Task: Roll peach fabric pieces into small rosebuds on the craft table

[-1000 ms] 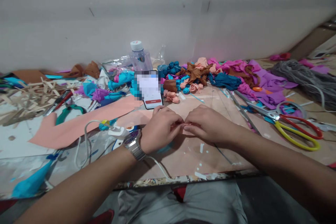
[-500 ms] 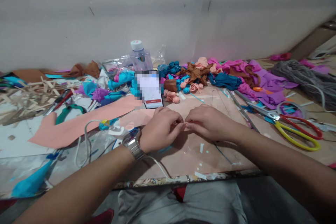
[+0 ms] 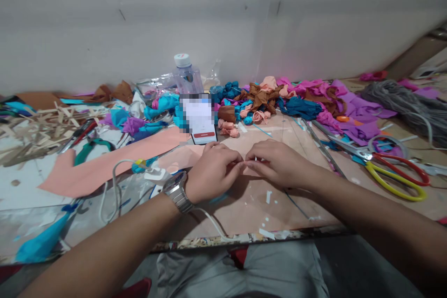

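Observation:
My left hand (image 3: pixel 217 167), below a wrist with a silver watch (image 3: pixel 177 189), pinches its thumb and fingers together over the middle of the table. Right beside it, my right hand (image 3: pixel 277 164) is closed in the same kind of pinch, fingertips meeting those of the left. Between them shows a thin sliver of peach crepe paper (image 3: pixel 246 164), mostly hidden by the fingers. A larger peach crepe paper sheet (image 3: pixel 115 172) lies to the left, reaching toward my left hand. Just behind the hands a phone (image 3: pixel 204 123) leans upright, its screen lit and partly blurred.
Large scissors (image 3: pixel 394 174) with red and yellow handles lie at right. Crumpled crepe paper (image 3: pixel 261 98) lines the back, beside a bottle (image 3: pixel 186 77). Wooden sticks (image 3: pixel 38 125) and green-handled pliers (image 3: pixel 91 148) are at left, grey yarn (image 3: pixel 401 102) far right. A white cable (image 3: pixel 115 191) crosses the front.
The hands stay almost in place, still pinched together. My fingertips have shifted very slightly, and less of the peach paper shows between them.

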The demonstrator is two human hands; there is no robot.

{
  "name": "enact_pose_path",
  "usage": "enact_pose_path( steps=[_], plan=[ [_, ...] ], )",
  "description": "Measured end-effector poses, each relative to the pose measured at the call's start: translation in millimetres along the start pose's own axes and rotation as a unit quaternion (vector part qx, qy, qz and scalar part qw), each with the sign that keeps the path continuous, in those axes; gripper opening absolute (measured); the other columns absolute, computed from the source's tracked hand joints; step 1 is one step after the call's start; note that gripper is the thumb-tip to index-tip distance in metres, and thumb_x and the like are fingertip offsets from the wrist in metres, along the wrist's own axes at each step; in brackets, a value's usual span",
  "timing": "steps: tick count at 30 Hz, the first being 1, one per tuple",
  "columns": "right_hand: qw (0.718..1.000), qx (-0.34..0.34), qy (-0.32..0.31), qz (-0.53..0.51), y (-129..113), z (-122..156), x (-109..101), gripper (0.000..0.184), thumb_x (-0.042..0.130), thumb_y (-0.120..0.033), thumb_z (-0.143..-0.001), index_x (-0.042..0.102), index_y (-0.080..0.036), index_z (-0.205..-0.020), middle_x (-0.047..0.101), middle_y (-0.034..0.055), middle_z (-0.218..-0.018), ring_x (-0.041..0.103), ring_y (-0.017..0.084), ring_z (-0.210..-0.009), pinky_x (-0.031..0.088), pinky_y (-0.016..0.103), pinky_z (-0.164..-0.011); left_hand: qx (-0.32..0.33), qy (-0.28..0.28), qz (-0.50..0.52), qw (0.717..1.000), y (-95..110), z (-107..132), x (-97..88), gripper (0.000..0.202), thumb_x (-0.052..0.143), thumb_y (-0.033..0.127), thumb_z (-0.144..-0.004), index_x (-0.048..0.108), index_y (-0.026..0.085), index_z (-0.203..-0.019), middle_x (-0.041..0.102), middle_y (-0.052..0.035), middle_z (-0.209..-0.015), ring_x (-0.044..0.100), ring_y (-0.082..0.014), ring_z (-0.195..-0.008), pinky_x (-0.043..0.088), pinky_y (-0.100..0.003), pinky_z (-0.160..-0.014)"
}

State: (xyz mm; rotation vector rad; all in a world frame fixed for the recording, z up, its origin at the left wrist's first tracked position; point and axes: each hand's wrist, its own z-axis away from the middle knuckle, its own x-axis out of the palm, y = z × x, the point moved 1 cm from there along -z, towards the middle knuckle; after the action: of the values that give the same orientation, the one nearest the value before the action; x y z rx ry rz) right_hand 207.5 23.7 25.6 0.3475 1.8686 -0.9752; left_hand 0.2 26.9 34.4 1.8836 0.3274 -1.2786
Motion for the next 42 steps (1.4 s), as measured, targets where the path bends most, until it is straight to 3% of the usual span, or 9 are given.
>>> enact_pose_path(
  steps=[9,16,42],
  plan=[
    [0.998,0.012,0.047,-0.029,-2.1,-0.2,1.7,0.012,0.064,-0.028,-0.093,0.071,-0.019,-0.089,0.073,0.0019,-0.085,0.064,0.017,-0.08,0.042,0.029,-0.077,0.012,-0.009,0.003,1.0,1.5,-1.2,0.2,0.028,0.052,0.036,-0.099,0.067,0.019,-0.082,0.066,-0.0012,-0.075,0.055,-0.0195,-0.081,0.035,-0.038,-0.085],
    [0.997,0.005,0.067,-0.025,-4.1,1.4,1.3,0.01,0.067,-0.027,-0.091,0.069,-0.019,-0.086,0.071,0.0008,-0.079,0.061,0.015,-0.074,0.04,0.028,-0.074,0.001,-0.001,0.014,1.0,0.7,0.0,-1.1,0.021,0.055,0.029,-0.095,0.068,0.019,-0.082,0.065,-0.0014,-0.074,0.056,-0.0202,-0.082,0.035,-0.036,-0.082],
    [0.997,-0.006,0.075,-0.021,-4.3,1.5,4.9,0.012,0.068,-0.031,-0.092,0.071,-0.02,-0.088,0.073,0.001,-0.08,0.063,0.016,-0.075,0.041,0.029,-0.077,0.002,-0.005,-0.005,1.0,-2.6,0.0,1.2,0.022,0.055,0.029,-0.094,0.071,0.019,-0.084,0.068,-0.0035,-0.077,0.058,-0.0212,-0.083,0.038,-0.039,-0.087]
  ],
)
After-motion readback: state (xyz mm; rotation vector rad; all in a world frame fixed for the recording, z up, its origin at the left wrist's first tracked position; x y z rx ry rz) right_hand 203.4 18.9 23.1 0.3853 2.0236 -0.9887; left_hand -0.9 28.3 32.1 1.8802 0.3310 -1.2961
